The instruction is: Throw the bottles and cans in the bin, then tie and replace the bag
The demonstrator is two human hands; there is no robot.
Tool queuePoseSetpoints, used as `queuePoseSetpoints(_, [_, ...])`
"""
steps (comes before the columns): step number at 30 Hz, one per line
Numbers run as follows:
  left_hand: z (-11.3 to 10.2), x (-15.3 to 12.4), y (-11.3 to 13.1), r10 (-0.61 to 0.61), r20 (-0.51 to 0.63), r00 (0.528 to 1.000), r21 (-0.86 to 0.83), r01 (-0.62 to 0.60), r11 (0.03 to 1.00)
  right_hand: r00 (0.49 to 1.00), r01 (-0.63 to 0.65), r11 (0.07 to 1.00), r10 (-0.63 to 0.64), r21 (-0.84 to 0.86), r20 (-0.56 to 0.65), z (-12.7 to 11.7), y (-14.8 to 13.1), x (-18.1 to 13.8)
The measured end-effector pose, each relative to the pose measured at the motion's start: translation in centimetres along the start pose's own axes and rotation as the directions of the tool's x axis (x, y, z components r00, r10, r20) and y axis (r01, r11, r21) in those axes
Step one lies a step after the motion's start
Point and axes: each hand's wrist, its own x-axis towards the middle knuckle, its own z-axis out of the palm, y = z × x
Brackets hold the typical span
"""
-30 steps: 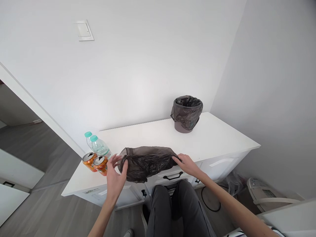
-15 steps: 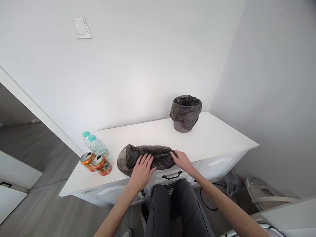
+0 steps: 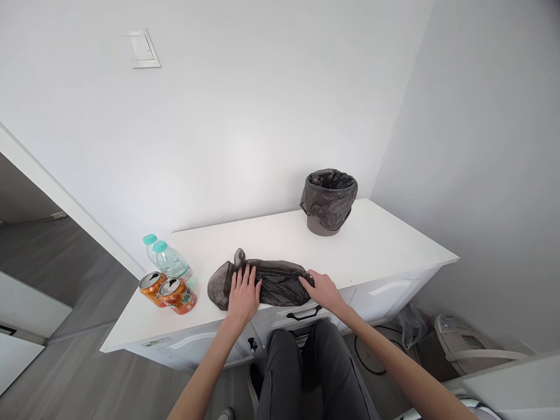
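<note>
The left hand (image 3: 244, 296) is no longer at the left end of the dark bag (image 3: 284, 284), beside the near can (image 3: 178, 296); it now lies palm down, left of the bag's middle, a little further left than half a second ago. The near can's side, partly covered a second ago, now shows clear of the fingers. The bag no longer droops over the cabinet top's near edge (image 3: 205, 324) but lies flatter. The broad fold at its far left is now a small upright tuft (image 3: 239, 257).

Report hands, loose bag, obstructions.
Left hand spread on loose bag. Right hand gripping its right end. Bag lies on cabinet. Two cans left, apart from bag.
</note>
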Motion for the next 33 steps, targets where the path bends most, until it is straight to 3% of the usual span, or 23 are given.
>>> queuePoseSetpoints(6, [1.1, -0.7, -1.7, -0.016, 0.081, 0.997, -0.037, 0.019, 0.999, 1.0, 0.003, 0.996, -0.004, 0.094, 0.007, -0.7, 0.2, -1.0])
queuePoseSetpoints(11, [1.3, -0.8, -1.7, -0.018, 0.048, 0.999, -0.031, 0.02, 0.999, 0.999, 0.04, 0.987, -0.039, 0.155, -0.011, -0.8, 0.3, -0.9])
queuePoseSetpoints(16, [1.3, -1.0, -1.7, -0.013, 0.03, 0.999, -0.035, 0.014, 0.999, 0.987, 0.094, 0.973, -0.063, 0.211, -0.149, -0.2, 0.8, -0.6])
queuePoseSetpoints(22, [1.2, -0.9, -1.5, -0.013, 0.039, 0.999, -0.016, 0.014, 1.0, 0.993, 0.059, 0.972, -0.032, 0.229, -0.116, 0.5, 2.2, -0.3])
queuePoseSetpoints(33, [0.8, -0.9, -1.2, -0.009, 0.045, 0.999, 0.005, 0.009, 1.0, 0.982, 0.116, 0.962, -0.074, 0.247, -0.173, 1.6, 3.4, -0.2])
